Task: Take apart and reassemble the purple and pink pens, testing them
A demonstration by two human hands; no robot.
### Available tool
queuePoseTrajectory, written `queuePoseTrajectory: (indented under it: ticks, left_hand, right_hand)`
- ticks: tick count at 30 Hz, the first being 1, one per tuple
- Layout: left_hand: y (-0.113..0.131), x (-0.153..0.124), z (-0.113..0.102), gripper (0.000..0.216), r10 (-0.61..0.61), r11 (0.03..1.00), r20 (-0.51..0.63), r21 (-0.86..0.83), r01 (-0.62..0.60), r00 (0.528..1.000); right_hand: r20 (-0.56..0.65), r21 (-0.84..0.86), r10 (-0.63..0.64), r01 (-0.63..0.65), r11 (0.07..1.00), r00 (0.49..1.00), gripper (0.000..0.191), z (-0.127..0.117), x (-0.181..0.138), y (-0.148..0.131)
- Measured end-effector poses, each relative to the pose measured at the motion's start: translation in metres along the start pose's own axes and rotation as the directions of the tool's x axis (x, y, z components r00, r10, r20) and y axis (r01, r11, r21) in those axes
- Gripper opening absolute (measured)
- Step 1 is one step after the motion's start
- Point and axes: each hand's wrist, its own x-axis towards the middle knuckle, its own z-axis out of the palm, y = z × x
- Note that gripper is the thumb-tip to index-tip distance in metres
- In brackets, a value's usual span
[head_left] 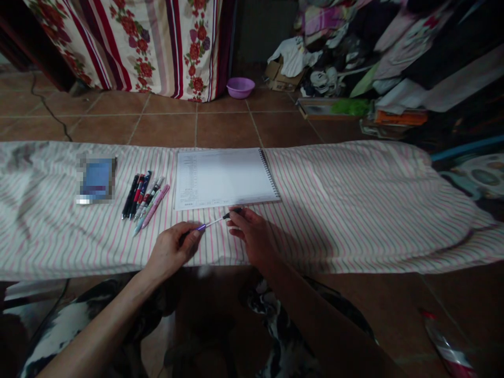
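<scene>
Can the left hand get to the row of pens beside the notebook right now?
Probably yes: only bare striped cloth lies between the left hand and the row of pens just ahead. But it already grips a pen shared with the right hand.

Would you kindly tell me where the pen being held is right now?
In the head view the pen sits at centre, gripped between the left hand and the right hand over the striped cloth, just below the notebook.
</scene>
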Motion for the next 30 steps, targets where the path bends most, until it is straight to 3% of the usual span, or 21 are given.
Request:
queuePoseTrajectory:
  ticks: [6, 15, 30]
  left_hand:
    - [-0.008, 0.002, -0.012, 0.033, 0.089, 0.974, 0.061, 0.203, -0.100, 0.994]
    - [-0.010, 0.000, -0.020, 0.032, 0.131, 0.951, 0.052, 0.276, -0.141, 0.990]
    - [-0.023, 0.001, -0.018, 0.028, 0.343, 0.789, 0.022, 0.536, -0.301, 0.939]
  right_hand:
    - [-0.007, 0.007, -0.005, 0.005, 1.000, 1.000, 0.025, -0.001, 0.001, 0.003]
    - [-0.020, -0.064, -0.103, 0.102, 0.993, 0.994, 0.024, 0.004, 0.001, 0.008]
    - [-0.028, -0.148, -0.176, 0.170, 0.974, 0.984, 0.022, 0.000, 0.001, 0.013]
